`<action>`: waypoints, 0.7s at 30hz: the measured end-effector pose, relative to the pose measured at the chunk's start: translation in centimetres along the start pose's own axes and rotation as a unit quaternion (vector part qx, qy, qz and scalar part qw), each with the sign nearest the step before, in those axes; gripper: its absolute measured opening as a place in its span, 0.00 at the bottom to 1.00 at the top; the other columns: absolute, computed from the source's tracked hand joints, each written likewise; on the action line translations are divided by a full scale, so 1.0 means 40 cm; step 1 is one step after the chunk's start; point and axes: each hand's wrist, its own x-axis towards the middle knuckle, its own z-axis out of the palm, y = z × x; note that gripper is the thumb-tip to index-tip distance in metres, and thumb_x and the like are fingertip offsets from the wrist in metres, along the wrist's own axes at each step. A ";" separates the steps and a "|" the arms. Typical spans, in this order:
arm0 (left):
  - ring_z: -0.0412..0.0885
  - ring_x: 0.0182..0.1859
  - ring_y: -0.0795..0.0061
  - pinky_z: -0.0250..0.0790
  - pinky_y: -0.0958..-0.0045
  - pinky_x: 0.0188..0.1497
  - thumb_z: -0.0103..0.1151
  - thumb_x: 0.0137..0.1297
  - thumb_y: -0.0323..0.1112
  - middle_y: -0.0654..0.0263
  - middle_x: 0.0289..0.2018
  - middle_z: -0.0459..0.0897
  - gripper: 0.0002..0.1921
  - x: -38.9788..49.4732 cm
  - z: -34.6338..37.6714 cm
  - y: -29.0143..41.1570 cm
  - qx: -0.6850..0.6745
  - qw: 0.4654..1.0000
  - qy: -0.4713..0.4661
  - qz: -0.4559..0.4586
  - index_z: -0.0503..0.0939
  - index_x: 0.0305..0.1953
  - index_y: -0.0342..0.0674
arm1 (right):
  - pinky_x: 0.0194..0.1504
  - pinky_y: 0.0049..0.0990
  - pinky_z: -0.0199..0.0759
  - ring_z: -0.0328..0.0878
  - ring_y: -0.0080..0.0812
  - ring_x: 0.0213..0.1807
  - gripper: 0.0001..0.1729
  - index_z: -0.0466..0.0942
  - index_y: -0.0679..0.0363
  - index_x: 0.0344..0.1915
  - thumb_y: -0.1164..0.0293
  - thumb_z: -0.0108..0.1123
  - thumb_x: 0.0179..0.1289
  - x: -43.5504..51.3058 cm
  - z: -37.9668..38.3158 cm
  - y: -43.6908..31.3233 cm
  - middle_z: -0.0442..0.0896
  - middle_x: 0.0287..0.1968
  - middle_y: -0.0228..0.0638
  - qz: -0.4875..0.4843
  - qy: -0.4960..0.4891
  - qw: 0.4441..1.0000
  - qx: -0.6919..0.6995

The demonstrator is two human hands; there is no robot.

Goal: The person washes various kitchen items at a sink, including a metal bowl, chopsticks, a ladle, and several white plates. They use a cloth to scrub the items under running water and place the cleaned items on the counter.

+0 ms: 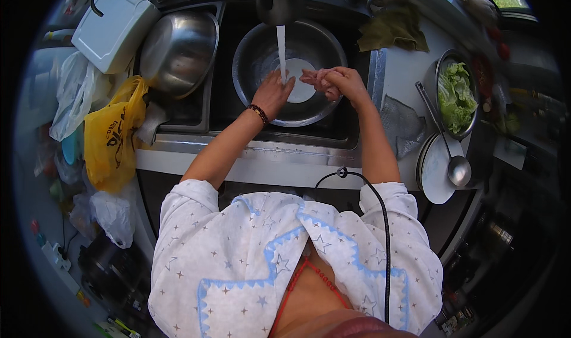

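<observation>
Water runs from a dark faucet (279,5) in a white stream (281,48) onto my left hand (273,89). That hand is over a stainless steel basin (245,65), its fingers spread a little and holding nothing I can see. My right hand (345,82) grips a lump of pink raw meat (320,80) above the basin's right side. Between my two hands, a white round plate or bowl (299,94) shows low in the basin. The basin stands in a dark sink (352,115).
To the left are an upturned steel bowl (178,52), a white plastic container (113,25) and a yellow plastic bag (111,137). At right are a grey mesh cloth (401,126), stacked plates (435,177), a ladle (458,170) and a bowl of lettuce (457,99). A green cloth (395,30) lies behind.
</observation>
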 end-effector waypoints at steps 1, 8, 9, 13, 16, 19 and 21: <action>0.61 0.65 0.53 0.59 0.61 0.64 0.47 0.61 0.32 0.47 0.55 0.72 0.21 -0.007 0.049 -0.006 0.042 0.998 -0.034 0.027 0.70 0.57 0.42 | 0.36 0.20 0.72 0.79 0.22 0.32 0.14 0.80 0.61 0.37 0.63 0.59 0.55 -0.029 -0.008 -0.004 0.81 0.27 0.32 0.011 0.009 0.997 0.071; 0.81 0.43 0.54 0.70 0.58 0.48 0.48 0.62 0.38 0.54 0.35 0.83 0.10 0.046 0.028 0.023 -0.038 0.961 -0.258 0.090 0.77 0.38 0.40 | 0.34 0.17 0.71 0.78 0.20 0.30 0.11 0.79 0.64 0.37 0.68 0.59 0.57 -0.127 0.001 0.045 0.82 0.30 0.32 -0.005 0.045 0.980 0.193; 0.81 0.40 0.54 0.71 0.58 0.45 0.48 0.63 0.39 0.55 0.33 0.83 0.10 0.049 0.008 0.032 -0.066 0.966 -0.240 0.066 0.77 0.36 0.40 | 0.35 0.17 0.71 0.78 0.20 0.30 0.11 0.79 0.64 0.37 0.69 0.59 0.57 -0.129 0.006 0.044 0.82 0.30 0.32 -0.008 0.046 0.979 0.197; 0.82 0.38 0.61 0.73 0.66 0.42 0.52 0.65 0.39 0.56 0.32 0.83 0.12 0.043 -0.021 0.039 -0.220 0.950 -0.180 -0.127 0.77 0.39 0.37 | 0.34 0.19 0.72 0.77 0.22 0.29 0.07 0.77 0.62 0.35 0.71 0.56 0.58 -0.113 0.021 0.104 0.80 0.31 0.31 -0.037 0.052 0.911 0.408; 0.80 0.34 0.74 0.72 0.71 0.38 0.55 0.65 0.39 0.63 0.28 0.83 0.11 -0.028 0.074 0.003 -0.550 0.795 -0.040 -0.254 0.78 0.41 0.38 | 0.36 0.19 0.71 0.75 0.22 0.30 0.06 0.75 0.60 0.36 0.72 0.52 0.60 -0.108 0.047 0.118 0.79 0.33 0.29 -0.106 0.002 0.832 0.544; 0.76 0.34 0.82 0.70 0.76 0.38 0.59 0.64 0.38 0.66 0.29 0.82 0.13 -0.025 0.041 0.026 -0.733 0.624 0.039 -0.267 0.78 0.43 0.35 | 0.39 0.18 0.69 0.73 0.19 0.28 0.06 0.73 0.59 0.37 0.70 0.51 0.62 -0.137 0.096 0.044 0.75 0.27 0.27 -0.057 0.052 0.843 0.533; 0.78 0.34 0.80 0.71 0.75 0.39 0.58 0.63 0.35 0.66 0.31 0.82 0.12 -0.012 0.016 0.031 -0.712 0.639 0.025 -0.290 0.79 0.42 0.33 | 0.38 0.18 0.69 0.72 0.19 0.29 0.06 0.72 0.59 0.38 0.71 0.51 0.63 -0.108 0.117 0.086 0.76 0.30 0.28 -0.069 0.024 0.862 0.502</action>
